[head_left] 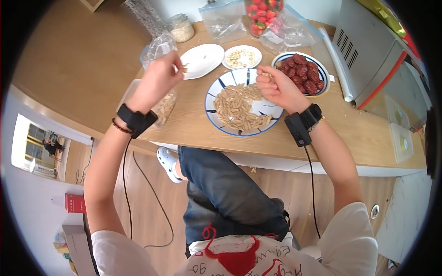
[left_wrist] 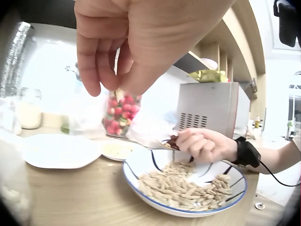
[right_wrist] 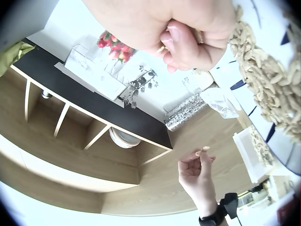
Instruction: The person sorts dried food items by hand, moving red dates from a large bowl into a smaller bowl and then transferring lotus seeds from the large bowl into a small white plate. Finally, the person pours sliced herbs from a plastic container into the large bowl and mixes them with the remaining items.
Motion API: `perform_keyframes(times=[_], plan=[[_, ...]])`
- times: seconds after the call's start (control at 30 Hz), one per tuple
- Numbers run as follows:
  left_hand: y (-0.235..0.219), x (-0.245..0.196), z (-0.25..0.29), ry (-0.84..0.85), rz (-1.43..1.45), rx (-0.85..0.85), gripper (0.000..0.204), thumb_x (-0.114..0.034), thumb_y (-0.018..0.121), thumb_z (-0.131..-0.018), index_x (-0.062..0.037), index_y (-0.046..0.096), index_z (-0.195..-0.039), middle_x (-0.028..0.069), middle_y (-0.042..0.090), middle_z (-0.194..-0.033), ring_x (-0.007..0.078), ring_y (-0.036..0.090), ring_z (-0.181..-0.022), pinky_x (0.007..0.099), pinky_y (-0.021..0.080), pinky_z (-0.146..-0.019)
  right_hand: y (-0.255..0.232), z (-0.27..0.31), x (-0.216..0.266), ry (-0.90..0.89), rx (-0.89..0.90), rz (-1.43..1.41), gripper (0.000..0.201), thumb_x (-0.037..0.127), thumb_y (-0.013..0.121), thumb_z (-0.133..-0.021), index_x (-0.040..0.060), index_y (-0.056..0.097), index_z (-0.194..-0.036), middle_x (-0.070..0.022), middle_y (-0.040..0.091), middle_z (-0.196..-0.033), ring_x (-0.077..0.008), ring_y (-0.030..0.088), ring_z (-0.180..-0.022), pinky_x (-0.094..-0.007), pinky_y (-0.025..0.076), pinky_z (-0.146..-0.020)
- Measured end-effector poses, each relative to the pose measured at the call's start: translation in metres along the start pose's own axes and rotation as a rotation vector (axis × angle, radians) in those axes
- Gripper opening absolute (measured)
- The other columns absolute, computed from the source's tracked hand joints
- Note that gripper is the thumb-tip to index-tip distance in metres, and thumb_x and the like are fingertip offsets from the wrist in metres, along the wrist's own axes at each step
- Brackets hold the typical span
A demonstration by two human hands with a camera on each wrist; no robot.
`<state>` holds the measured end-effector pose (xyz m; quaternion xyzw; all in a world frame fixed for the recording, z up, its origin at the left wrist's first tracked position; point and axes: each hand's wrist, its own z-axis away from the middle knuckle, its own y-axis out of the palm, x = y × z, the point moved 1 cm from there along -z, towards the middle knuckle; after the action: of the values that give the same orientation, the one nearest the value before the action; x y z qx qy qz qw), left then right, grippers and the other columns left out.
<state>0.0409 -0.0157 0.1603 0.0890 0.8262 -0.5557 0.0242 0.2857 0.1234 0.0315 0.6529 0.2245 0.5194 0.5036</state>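
Note:
My left hand (head_left: 159, 80) is raised left of the bowl, near an oval white plate (head_left: 202, 60). Its thumb and fingertips pinch a small pale piece (right_wrist: 205, 149), seen in the right wrist view too. My right hand (head_left: 282, 89) hovers over the right rim of the bowl with curled fingers, gripping a small tan piece (head_left: 265, 74) mostly hidden inside them. Elongated tan pods (head_left: 235, 106), like unshelled peanuts, fill much of the blue-rimmed white bowl (head_left: 212, 91). Pale yellow kernels (head_left: 241, 58) lie on a small white plate (head_left: 256, 49) behind it.
Dark red dates (head_left: 301, 71) heap in a bowl at the right. A clear container (head_left: 165, 108) of tan pods stands left. Plastic bags (head_left: 223, 25), a strawberry-filled container (head_left: 262, 16) and a glass jar (head_left: 181, 28) line the back. A grey microwave-like box (head_left: 363, 43) stands right.

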Motion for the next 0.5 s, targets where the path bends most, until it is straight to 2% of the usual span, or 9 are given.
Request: perform_keyframes(times=[0.13, 0.23, 0.33, 0.43, 0.47, 0.5], plan=[[-0.024, 0.067, 0.023, -0.147, -0.120, 0.093, 0.015, -0.006, 0.064, -0.076, 0.0020, 0.055, -0.084, 0.0131, 0.062, -0.073, 0.0222, 0.062, -0.068, 0.0308, 0.049, -0.063, 0.002, 0.001, 0.001, 0.019, -0.022, -0.015, 0.013, 0.016, 0.048, -0.093, 0.0042, 0.045, -0.086, 0.0017, 0.038, -0.067, -0.0037, 0.030, -0.046, -0.0164, 0.023, -0.036], [-0.024, 0.107, 0.042, -0.244, -0.131, 0.120, 0.011, -0.008, 0.063, -0.077, -0.0002, 0.062, -0.085, 0.0153, 0.065, -0.077, 0.0289, 0.064, -0.073, 0.0351, 0.050, -0.067, 0.001, 0.000, 0.001, 0.023, -0.022, -0.023, 0.014, 0.016, 0.048, -0.093, 0.0042, 0.045, -0.086, 0.0020, 0.037, -0.067, -0.0035, 0.030, -0.046, -0.0164, 0.023, -0.036], [-0.028, 0.122, 0.049, -0.240, -0.123, 0.081, 0.014, -0.010, 0.062, -0.080, -0.0034, 0.067, -0.090, 0.0139, 0.067, -0.081, 0.0271, 0.065, -0.077, 0.0332, 0.051, -0.069, 0.007, 0.000, 0.000, 0.030, -0.048, 0.021, 0.015, 0.017, 0.047, -0.094, 0.0049, 0.045, -0.085, 0.0026, 0.036, -0.065, -0.0028, 0.030, -0.046, -0.0166, 0.022, -0.035], [-0.026, 0.118, 0.038, -0.339, 0.085, -0.041, 0.016, -0.012, 0.060, -0.082, -0.0063, 0.069, -0.094, 0.0134, 0.068, -0.084, 0.0246, 0.066, -0.079, 0.0317, 0.050, -0.071, 0.016, 0.006, -0.003, 0.037, -0.122, 0.142, 0.018, 0.019, 0.047, -0.095, 0.0094, 0.043, -0.080, 0.0068, 0.030, -0.058, -0.0019, 0.028, -0.043, -0.0160, 0.021, -0.034], [-0.022, 0.114, 0.033, -0.358, 0.182, -0.091, 0.018, -0.015, 0.059, -0.085, -0.0047, 0.068, -0.097, 0.0088, 0.068, -0.081, 0.0169, 0.064, -0.075, 0.0286, 0.050, -0.068, 0.016, 0.005, -0.003, 0.053, -0.140, 0.103, 0.019, 0.020, 0.048, -0.094, 0.0096, 0.044, -0.079, 0.0073, 0.029, -0.057, -0.0019, 0.027, -0.042, -0.0161, 0.020, -0.033], [-0.020, 0.103, 0.029, -0.350, 0.375, -0.095, 0.020, -0.017, 0.057, -0.087, -0.0042, 0.068, -0.098, 0.0063, 0.067, -0.081, 0.0133, 0.062, -0.073, 0.0267, 0.050, -0.067, 0.015, 0.003, -0.001, 0.079, -0.156, 0.069, 0.021, 0.020, 0.048, -0.094, 0.0098, 0.044, -0.077, 0.0077, 0.029, -0.055, -0.0020, 0.026, -0.041, -0.0163, 0.020, -0.033]])
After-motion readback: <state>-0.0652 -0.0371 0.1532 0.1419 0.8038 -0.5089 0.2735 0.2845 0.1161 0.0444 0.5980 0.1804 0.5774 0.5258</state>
